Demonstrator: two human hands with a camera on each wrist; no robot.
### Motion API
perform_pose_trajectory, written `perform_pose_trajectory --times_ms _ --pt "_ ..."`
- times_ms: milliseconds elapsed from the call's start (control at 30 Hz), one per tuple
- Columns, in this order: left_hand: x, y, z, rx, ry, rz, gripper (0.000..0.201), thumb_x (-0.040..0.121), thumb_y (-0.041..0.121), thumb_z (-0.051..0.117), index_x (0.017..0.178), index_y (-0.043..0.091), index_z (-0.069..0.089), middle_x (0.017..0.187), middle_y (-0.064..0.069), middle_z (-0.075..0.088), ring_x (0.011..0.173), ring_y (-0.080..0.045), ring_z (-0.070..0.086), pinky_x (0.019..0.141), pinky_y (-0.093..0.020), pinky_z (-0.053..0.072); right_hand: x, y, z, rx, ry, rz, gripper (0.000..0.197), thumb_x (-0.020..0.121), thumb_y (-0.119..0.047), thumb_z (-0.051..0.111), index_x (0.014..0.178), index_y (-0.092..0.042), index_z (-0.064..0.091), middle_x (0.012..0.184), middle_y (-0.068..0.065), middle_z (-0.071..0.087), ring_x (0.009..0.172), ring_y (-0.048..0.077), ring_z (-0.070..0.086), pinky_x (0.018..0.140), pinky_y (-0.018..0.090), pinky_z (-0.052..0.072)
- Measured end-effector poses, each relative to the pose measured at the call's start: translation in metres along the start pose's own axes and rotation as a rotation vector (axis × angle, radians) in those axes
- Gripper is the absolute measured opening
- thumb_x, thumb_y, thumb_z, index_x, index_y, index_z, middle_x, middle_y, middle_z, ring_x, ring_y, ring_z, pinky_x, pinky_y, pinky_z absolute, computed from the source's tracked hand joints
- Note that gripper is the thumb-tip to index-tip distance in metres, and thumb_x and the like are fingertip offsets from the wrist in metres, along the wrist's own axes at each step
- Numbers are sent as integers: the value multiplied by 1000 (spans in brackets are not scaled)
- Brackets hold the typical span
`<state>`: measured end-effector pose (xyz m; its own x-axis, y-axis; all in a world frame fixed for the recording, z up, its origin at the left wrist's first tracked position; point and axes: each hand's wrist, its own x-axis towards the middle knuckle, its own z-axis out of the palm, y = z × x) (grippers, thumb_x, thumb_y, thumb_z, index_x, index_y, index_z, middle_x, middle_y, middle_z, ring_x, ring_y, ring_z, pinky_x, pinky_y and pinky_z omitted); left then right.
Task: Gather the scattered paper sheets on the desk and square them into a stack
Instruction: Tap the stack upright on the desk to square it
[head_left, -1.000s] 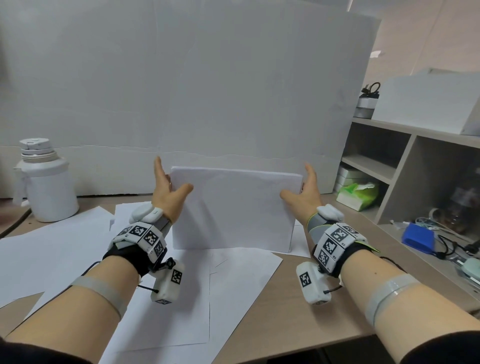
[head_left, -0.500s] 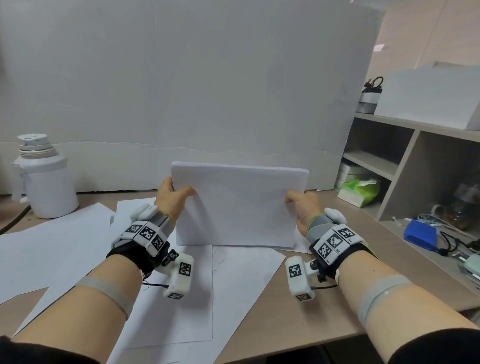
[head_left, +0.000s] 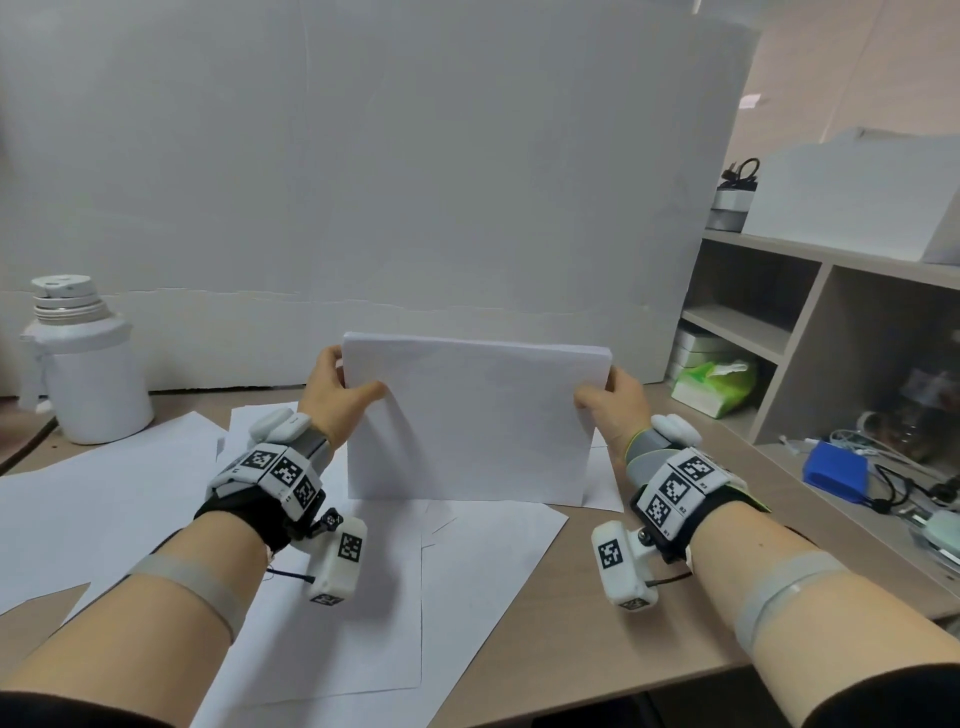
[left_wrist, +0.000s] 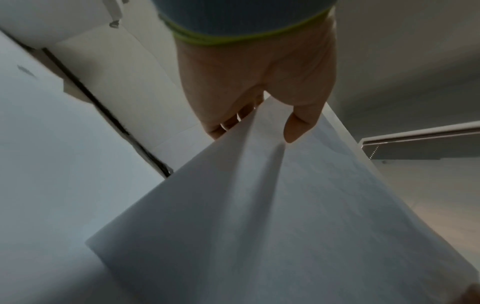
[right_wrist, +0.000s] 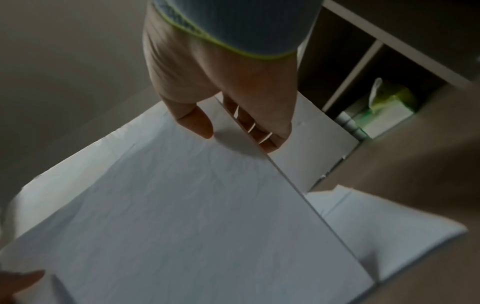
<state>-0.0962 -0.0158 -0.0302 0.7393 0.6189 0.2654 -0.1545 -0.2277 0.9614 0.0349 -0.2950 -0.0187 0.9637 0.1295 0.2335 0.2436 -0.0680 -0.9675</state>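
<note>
Upright between them, left hand (head_left: 332, 400) and right hand (head_left: 615, 410) pinch the paper stack (head_left: 472, 426).

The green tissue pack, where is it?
In the head view the green tissue pack sits on the right, in the lower cubby of the shelf unit, just beyond the right hand.

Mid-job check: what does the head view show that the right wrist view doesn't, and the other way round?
Only the head view shows the left hand gripping the stack's left edge, the white jug on the desk, the loose sheets lying flat, and the blue item on the side shelf.

Only the right wrist view shows the right hand's fingers curled behind the stack, thumb in front.

Both show the paper stack held upright, the right hand on its right edge, and the green packet in the shelf.
</note>
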Motion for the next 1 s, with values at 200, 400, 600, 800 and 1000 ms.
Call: perform_pose_trajectory --times_ms 200,400,600,800,1000 --pt "7 11 -7 240 -34 311 108 69 24 65 152 52 2 149 -4 45 127 -28 55 106 -41 45 4 -11 -8 -190 -40 -242 96 67 -20 59 141 -64 18 117 1 60 87 21 58 83 38 54" --pt "7 12 0 451 3 413 60 80 22 61 139 28 54 124 -9 53 108 -25 55 93 -19 33 4 -5 -6 -456 -61 -337 64 84 -12 59 143 -35 47 141 4 49 132 20 45 105 21 29" --pt "10 12 -4 462 -2 414 51 82 18 60 132 31 61 121 -5 57 90 -17 50 89 -23 39 2 -9 -4 -394 -45 -293 59 73 -25 58 132 -32 58 135 0 58 125 21 54 109 37 42" --pt "12 15 -9 191 -49 257 87 74 24 63 151 40 27 135 -3 57 117 -18 58 104 -33 45 7 -6 -4 -151 31 -142 78 57 -35 60 133 -42 46 120 6 65 108 27 64 94 45 55" --pt "12 -14 -3 -184 -57 -125 89 42 26 70 127 6 54 113 -22 69 97 -37 66 85 -46 52 9 15 0 124 -18 175 54 46 -5 48 98 -14 62 80 4 60 74 24 52 64 31 41"
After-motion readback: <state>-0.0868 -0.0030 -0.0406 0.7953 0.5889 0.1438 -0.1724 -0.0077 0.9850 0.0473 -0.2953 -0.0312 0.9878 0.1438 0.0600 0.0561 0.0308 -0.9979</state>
